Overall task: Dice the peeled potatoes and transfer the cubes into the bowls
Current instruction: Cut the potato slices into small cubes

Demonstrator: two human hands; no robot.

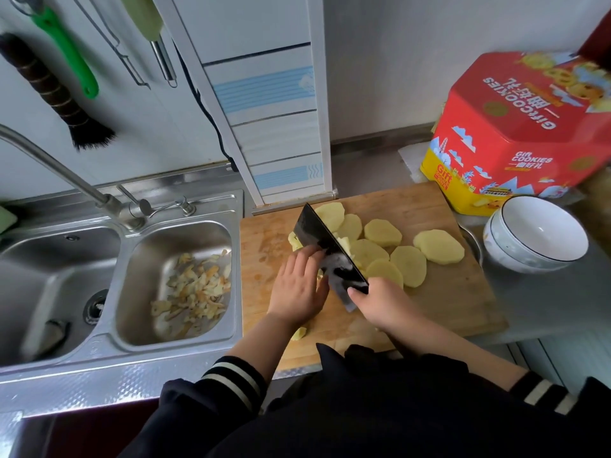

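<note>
head view shows the right hand point(380, 300) gripping a cleaver point(330, 249) mid-board while the flat left hand point(299, 287) steadies potato pieces point(344, 244) beside its blade, slices point(438, 246) spread toward the cutting board's point(413, 206) right edge near the bowls point(535, 236); fingers so close risk a nick.

The single head-worn camera looks steeply down and forward, close over the worktop point(542, 312), its near edge beneath the chest.
</note>
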